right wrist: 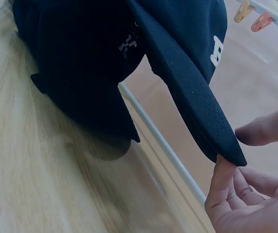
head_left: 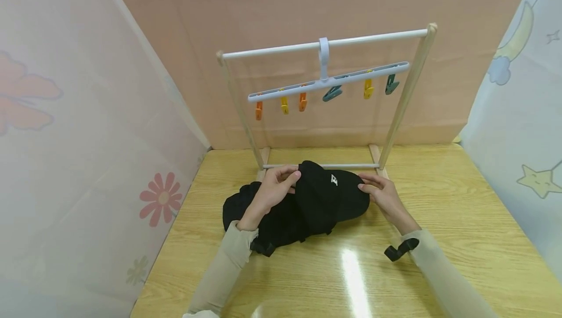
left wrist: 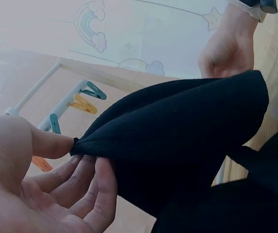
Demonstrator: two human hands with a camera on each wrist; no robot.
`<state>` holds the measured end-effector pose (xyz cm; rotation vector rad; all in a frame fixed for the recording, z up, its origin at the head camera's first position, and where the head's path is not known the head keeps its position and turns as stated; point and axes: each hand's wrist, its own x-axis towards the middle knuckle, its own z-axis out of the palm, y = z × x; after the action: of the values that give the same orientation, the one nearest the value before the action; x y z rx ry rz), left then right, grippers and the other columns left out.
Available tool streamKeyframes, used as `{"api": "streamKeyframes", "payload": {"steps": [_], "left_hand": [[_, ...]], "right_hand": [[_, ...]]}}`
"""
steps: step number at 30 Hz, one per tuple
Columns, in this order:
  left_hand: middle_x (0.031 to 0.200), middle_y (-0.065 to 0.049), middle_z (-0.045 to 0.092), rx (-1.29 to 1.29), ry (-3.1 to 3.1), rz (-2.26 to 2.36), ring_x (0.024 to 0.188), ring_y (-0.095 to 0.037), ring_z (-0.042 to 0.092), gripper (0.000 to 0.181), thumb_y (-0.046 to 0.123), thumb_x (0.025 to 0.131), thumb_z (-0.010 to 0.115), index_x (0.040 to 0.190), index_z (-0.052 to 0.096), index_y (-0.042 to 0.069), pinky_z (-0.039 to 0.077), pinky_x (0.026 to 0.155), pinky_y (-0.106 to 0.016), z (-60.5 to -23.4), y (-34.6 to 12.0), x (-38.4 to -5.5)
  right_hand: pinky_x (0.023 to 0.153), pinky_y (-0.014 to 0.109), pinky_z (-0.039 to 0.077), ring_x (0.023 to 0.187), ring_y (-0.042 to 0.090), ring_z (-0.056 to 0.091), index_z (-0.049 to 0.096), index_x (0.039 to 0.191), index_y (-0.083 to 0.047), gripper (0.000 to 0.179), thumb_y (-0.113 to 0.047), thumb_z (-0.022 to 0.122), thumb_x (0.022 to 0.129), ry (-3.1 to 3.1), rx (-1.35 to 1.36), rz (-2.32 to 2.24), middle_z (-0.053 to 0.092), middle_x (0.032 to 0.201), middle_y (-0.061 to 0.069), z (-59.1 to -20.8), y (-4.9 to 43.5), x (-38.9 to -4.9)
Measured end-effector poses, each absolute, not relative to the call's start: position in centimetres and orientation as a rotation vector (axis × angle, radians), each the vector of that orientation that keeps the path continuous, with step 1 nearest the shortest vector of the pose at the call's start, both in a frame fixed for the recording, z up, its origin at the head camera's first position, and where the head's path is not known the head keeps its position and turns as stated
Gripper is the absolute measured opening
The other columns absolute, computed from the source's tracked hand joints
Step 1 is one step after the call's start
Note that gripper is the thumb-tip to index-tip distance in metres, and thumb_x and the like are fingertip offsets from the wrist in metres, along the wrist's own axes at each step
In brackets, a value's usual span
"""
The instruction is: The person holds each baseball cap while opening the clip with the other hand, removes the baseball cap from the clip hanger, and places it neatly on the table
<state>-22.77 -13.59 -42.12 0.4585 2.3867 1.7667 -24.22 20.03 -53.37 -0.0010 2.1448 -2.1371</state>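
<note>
A black baseball cap [head_left: 317, 198] with a small white letter on its front is held up between both hands. My left hand [head_left: 273, 188] pinches the edge of its crown between thumb and fingers, as the left wrist view shows close up. At the other end, the tip of the brim [right wrist: 192, 87] sits between the thumb and fingers of my right hand [head_left: 387, 200]. Below and to the left lies more black headwear [head_left: 278, 225] on the table, partly hidden by the left forearm and the held cap. In the right wrist view it shows a brim and a pale emblem.
Behind the cap stands a drying rack [head_left: 406, 98] with a white top bar. A pale blue hanger [head_left: 307, 85] hooks over that bar, with several orange, yellow and teal clips [head_left: 303, 102] hanging from it. The wooden table [head_left: 439, 201] meets patterned cloth walls at both sides.
</note>
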Motion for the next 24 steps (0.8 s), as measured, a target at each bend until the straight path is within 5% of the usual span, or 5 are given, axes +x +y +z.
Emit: {"api": "streamKeyframes", "payload": {"steps": [5,13,24], "left_hand": [[0.119,-0.018,0.073,0.475,2.421,1.732,0.091,-0.018,0.071,0.031,0.017,0.110,0.061,0.135,0.070,0.001,0.065,0.079,-0.033,-42.7,-13.8,-22.9],[0.107,-0.017,0.075,0.467,2.518,1.703,0.074,-0.018,0.074,0.023,0.018,0.107,0.067,0.122,0.075,0.002,0.065,0.070,-0.033,-43.4,-14.1,-22.8],[0.103,-0.017,0.076,0.446,2.648,1.630,0.069,-0.018,0.074,0.021,0.016,0.105,0.071,0.119,0.075,0.001,0.063,0.064,-0.030,-44.3,-13.9,-22.8]], "right_hand": [[0.079,0.020,0.057,0.099,0.000,0.065,0.047,0.156,0.004,0.058,-0.017,0.067,0.107,2.171,-0.018,-2.089,0.063,0.124,-0.005,-53.9,20.3,-24.2],[0.082,0.021,0.058,0.101,0.000,0.064,0.049,0.157,0.001,0.060,-0.019,0.070,0.105,2.240,-0.026,-1.994,0.051,0.149,0.027,-54.7,20.2,-24.2],[0.072,0.026,0.059,0.088,0.005,0.067,0.047,0.158,0.000,0.064,-0.022,0.072,0.104,2.312,-0.066,-1.890,0.049,0.155,0.032,-55.7,20.3,-24.2]]}}
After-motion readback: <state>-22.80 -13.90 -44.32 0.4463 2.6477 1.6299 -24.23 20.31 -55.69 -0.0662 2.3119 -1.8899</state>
